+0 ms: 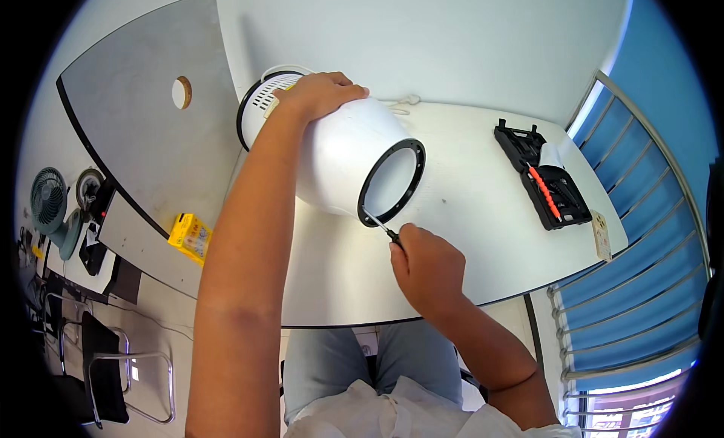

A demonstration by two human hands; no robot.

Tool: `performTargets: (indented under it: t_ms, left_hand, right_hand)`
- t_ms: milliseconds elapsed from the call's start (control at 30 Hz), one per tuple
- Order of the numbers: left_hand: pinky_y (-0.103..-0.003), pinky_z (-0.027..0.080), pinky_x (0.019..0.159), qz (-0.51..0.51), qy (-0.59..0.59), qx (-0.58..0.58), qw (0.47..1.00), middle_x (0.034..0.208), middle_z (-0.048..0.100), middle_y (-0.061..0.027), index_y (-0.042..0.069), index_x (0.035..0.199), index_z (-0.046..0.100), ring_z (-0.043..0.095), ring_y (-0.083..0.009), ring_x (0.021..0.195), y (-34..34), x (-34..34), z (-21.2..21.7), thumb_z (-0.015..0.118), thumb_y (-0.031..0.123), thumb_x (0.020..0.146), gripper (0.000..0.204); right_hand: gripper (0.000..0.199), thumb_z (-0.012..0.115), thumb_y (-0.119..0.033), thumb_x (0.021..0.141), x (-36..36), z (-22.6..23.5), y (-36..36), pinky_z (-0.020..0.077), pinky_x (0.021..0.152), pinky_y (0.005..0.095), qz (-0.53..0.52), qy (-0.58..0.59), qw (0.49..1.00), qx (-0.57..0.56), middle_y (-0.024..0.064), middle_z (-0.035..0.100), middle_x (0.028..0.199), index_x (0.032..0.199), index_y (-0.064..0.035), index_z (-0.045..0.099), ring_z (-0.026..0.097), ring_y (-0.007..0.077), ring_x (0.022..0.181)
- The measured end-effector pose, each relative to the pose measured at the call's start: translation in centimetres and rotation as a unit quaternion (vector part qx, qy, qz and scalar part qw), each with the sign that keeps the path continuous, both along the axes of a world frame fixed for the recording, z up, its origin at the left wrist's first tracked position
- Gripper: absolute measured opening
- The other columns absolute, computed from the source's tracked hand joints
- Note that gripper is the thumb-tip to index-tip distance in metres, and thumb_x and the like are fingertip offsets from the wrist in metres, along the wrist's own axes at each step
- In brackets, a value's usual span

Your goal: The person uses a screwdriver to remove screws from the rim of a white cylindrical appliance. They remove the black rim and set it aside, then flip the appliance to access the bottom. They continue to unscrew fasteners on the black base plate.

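Head view: the left hand (320, 96) spreads atop a white cylindrical plastic appliance (339, 162) lying sideways on the white worktop (467, 196); the right hand (430, 266) clamps a black-handled metal screwdriver (386, 228) against the black rim (420, 160). Slack bracing could roll the appliance, slipping the screwdriver. The front edge (354, 325) is near; room extends rightward.

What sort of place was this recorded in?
Probably an office or small workroom, though the view can't settle which: there is a white table with an open black tool case on it, and at the far left a black metal-framed chair and a green fan.
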State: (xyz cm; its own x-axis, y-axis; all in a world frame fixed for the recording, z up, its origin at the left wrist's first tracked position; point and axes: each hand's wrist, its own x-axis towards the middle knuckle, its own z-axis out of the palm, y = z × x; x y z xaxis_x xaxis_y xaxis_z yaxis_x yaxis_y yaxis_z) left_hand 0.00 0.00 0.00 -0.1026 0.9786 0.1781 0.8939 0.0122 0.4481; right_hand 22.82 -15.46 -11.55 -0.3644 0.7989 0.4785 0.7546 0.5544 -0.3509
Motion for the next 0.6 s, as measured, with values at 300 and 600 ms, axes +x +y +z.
performTargets:
  t_ms: [300, 600]
  left_hand:
    - [-0.036, 0.044, 0.092, -0.021, -0.036, 0.008, 0.999, 0.116, 0.064, -0.0152, 0.011, 0.120, 0.062, 0.060, -0.0277, 0.103, 0.9, 0.2, -0.3, 0.060, 0.055, 0.076, 0.062]
    - [-0.063, 0.017, 0.103, -0.014, -0.026, -0.025, 0.999, 0.124, 0.062, -0.0065, 0.019, 0.123, 0.061, 0.051, -0.0299, 0.121, 0.9, 0.0, -0.5, 0.055, 0.063, 0.071, 0.068]
  right_hand:
    - [0.021, 0.060, -0.021, 0.088, 0.6, -0.3, 1.0, 0.0424, 0.053, 0.0417, 0.031, 0.167, 0.969, -0.178, 0.0121, 0.058, 0.064, 0.078, -0.0042, 0.052, 0.056, 0.0312, 0.056]
    - [0.020, 0.070, -0.018, 0.078, 0.0, -0.8, 0.3, 0.0444, 0.053, 0.0366, -0.025, 0.083, 0.995, 0.050, 0.0053, 0.054, 0.072, 0.079, -0.0079, 0.052, 0.055, 0.0237, 0.065]
